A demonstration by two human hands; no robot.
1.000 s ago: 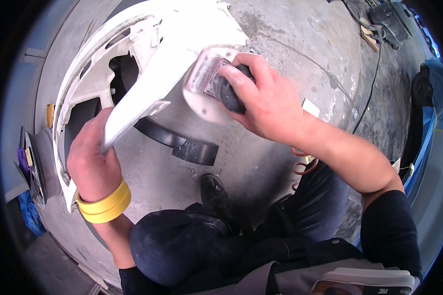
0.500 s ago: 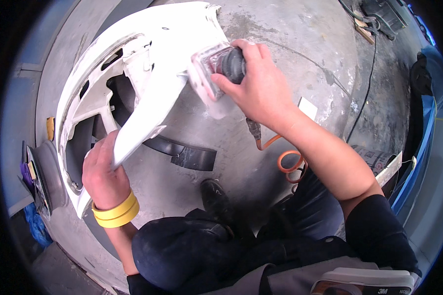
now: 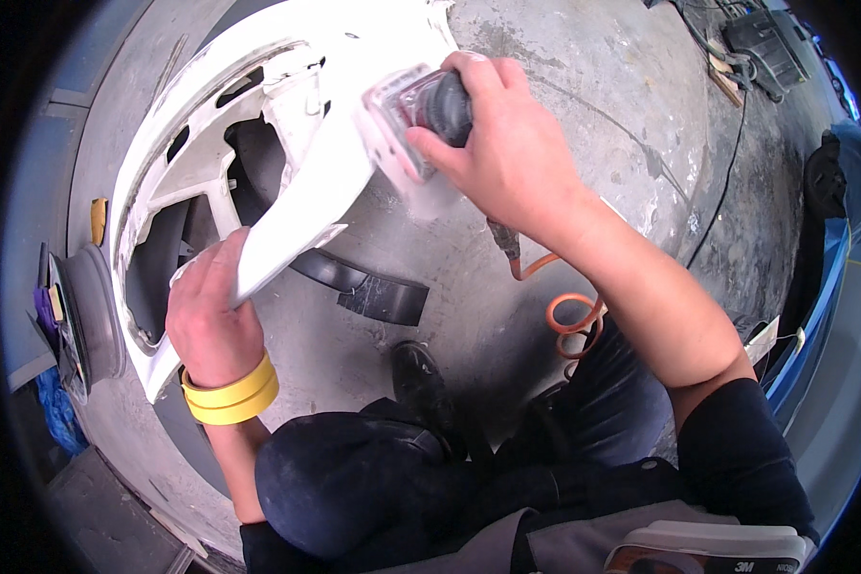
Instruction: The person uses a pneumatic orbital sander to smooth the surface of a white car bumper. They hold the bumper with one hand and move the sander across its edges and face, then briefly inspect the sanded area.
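Smooth white curved panel with irregular cut-outs, over scuffed grey floor — bare left hand curled round its narrow edge. Bare right hand clasps black-domed, translucent-bodied sander, blurred beside panel — contact indeterminable.

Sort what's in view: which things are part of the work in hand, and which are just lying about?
In the work:
- white panel, gripped by the left hand
- sander, in the right hand
- orange coiled hose, apparently the sander's

Apparently just lying about:
- curved black strip
- wheel-like rim
- dark box
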